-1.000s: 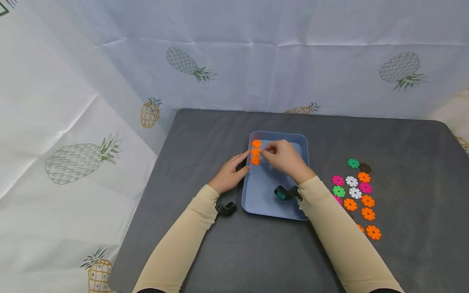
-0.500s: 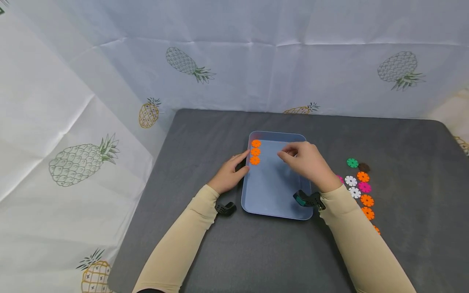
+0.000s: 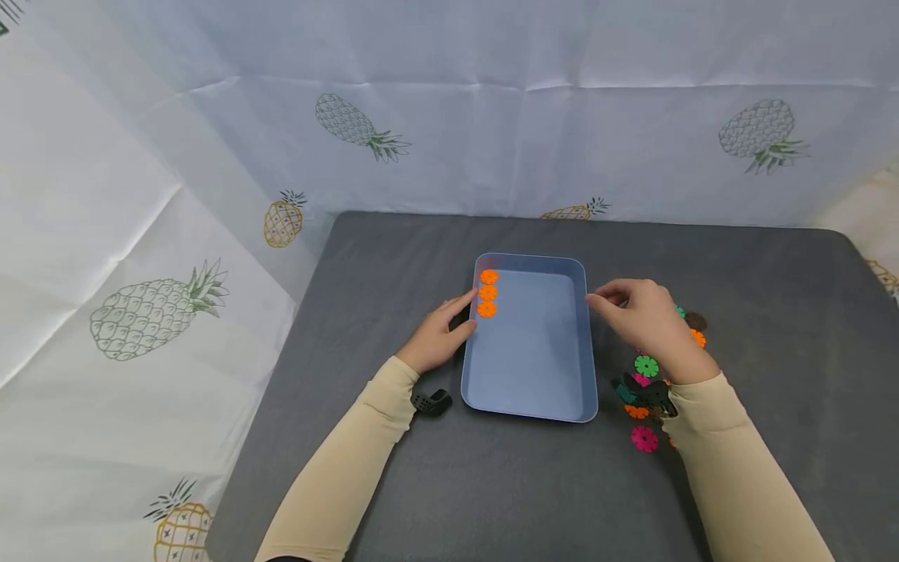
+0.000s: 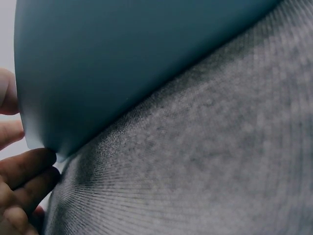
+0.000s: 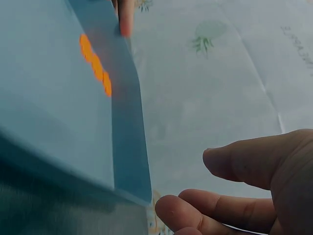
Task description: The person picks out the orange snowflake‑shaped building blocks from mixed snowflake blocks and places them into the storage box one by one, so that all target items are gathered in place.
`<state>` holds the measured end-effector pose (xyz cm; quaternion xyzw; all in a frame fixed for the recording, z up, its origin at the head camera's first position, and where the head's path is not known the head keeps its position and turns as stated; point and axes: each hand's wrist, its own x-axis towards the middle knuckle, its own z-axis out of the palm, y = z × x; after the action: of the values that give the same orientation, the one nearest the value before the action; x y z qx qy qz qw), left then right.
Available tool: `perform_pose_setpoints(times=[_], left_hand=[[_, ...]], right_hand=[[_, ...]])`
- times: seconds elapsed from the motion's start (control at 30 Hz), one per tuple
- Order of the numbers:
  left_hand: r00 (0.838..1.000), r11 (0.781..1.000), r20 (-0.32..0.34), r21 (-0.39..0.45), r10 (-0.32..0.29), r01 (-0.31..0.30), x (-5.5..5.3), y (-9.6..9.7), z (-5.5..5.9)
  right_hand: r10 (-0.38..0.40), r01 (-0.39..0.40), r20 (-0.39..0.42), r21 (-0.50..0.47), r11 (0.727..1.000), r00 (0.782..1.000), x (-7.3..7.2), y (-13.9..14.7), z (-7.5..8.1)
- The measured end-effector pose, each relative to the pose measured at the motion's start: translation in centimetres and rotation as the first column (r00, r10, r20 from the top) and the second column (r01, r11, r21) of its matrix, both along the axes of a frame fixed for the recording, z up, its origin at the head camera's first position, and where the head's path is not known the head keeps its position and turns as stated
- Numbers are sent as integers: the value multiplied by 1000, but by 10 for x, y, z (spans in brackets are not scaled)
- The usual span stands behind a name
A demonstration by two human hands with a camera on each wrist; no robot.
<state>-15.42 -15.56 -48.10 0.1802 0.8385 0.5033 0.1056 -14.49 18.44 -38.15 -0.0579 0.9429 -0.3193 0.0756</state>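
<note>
A blue rectangular tray (image 3: 530, 375) lies on the grey table. Inside it, along the left wall, several small orange slotted discs (image 3: 488, 293) form a short column. My left hand (image 3: 438, 334) rests its fingertips against the tray's left rim, and the left wrist view shows the fingers (image 4: 29, 169) touching the outer side. Just right of the tray's right rim is my right hand (image 3: 646, 320), its fingers bent. In the right wrist view a gap separates its thumb (image 5: 239, 159) from the other fingers, and nothing is between them.
Loose slotted discs lie right of the tray, partly hidden by my right hand and wrist: a green one (image 3: 646, 366), a pink one (image 3: 644, 439), a brown one (image 3: 695, 321) and several others. A pineapple-patterned cloth (image 3: 492, 156) hangs behind the table.
My right hand has moved rightward from the orange discs, out across the tray and past its right rim. The left hand and the column of orange discs have stayed put.
</note>
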Motion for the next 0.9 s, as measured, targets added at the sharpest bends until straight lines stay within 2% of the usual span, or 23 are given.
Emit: perform_pose_setpoints(times=[0.5,0.77,0.9], left_hand=[[1000,1000,2,0,5,-5,0,1,3],[1000,1000,18,5,11,-12,1,1,3],[1000,1000,12,2,8,-8,1,2,2]], right_hand=[[-144,144,66,10,990,987,11,84,-25],[-261,262,-27,87,961,965,17,107,-39],[-279,279,-24,107,954,960,17,115,-44]])
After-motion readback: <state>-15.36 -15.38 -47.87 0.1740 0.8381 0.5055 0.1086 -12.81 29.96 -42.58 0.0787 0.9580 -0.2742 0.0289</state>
